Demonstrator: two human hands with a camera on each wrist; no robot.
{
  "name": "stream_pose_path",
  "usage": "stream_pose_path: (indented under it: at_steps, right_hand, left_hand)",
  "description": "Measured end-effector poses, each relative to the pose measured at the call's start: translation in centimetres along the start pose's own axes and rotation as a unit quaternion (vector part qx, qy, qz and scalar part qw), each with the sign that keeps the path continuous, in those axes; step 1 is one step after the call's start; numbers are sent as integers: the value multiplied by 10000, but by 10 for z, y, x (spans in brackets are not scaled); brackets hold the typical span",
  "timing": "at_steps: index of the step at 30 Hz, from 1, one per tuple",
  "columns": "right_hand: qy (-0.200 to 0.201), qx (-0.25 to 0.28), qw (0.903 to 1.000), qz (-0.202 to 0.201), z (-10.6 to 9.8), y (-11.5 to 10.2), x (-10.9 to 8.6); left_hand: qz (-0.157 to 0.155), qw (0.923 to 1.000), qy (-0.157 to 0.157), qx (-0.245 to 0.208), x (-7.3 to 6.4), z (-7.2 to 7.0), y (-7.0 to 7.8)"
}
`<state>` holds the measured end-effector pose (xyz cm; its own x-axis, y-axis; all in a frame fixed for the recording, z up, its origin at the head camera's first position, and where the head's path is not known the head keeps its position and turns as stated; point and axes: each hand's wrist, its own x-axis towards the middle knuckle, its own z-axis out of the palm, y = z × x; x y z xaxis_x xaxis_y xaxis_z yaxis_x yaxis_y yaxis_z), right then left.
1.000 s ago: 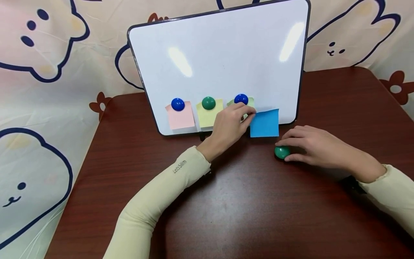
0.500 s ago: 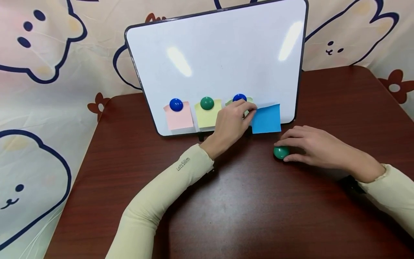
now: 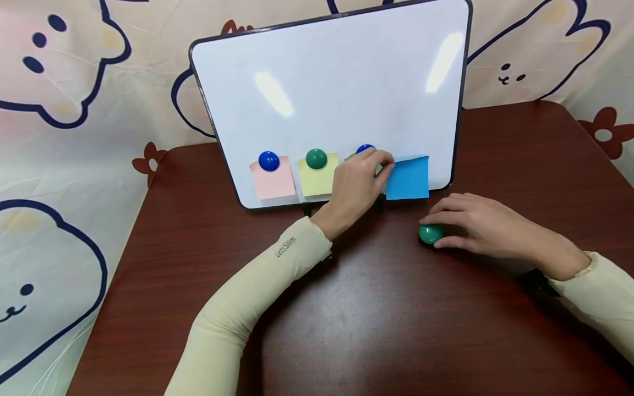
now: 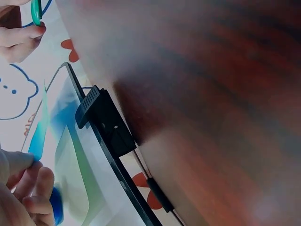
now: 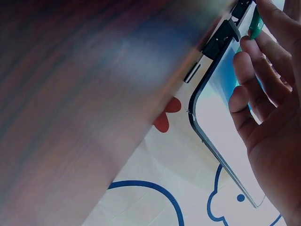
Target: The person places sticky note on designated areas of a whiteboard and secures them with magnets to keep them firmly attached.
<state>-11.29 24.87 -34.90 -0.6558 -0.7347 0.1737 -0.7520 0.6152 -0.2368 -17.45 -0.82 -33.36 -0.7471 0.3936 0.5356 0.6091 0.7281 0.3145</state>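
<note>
My left hand [image 3: 358,182] pinches a blue sticky note [image 3: 408,179] by its upper left corner, in front of the whiteboard's [image 3: 327,93] lower right part. The left wrist view shows thumb and fingertip on the edge of the note [image 4: 39,141]. My right hand [image 3: 477,224] pinches a round green magnet [image 3: 430,234] between thumb and fingers, below and right of the note. A pink note [image 3: 274,184] and a yellow note [image 3: 317,181] hang on the board under a blue magnet [image 3: 269,161] and a green one [image 3: 316,159]. Behind my left hand, a pale green note [image 4: 75,179] is mostly hidden in the head view.
The whiteboard stands tilted on black clips [image 4: 106,120] at the back of a dark red-brown table [image 3: 346,330]. Another blue magnet [image 3: 365,148] shows above my left hand. A curtain [image 3: 64,165] printed with cartoon animals hangs behind.
My left hand has raised the blue note slightly, up along the board. The right hand stays almost still with the green magnet. The head view has shifted a little.
</note>
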Motion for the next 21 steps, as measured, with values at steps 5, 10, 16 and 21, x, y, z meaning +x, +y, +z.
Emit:
stream_pose_path:
  at_steps: [5, 10, 16, 21]
  right_hand:
    - [1, 42, 10000, 24, 0, 2, -1]
    - [110, 51, 9998, -151, 0, 2, -1]
    - [148, 36, 9996, -231, 0, 3, -1]
    - [98, 40, 9997, -207, 1, 3, -1]
  left_hand:
    - [-21, 10000, 72, 53, 4, 4, 1]
    - [-53, 9999, 124, 3, 8, 5, 2]
    - [-147, 9998, 121, -17, 12, 5, 4]
    - [-192, 9994, 264, 87, 15, 7, 6]
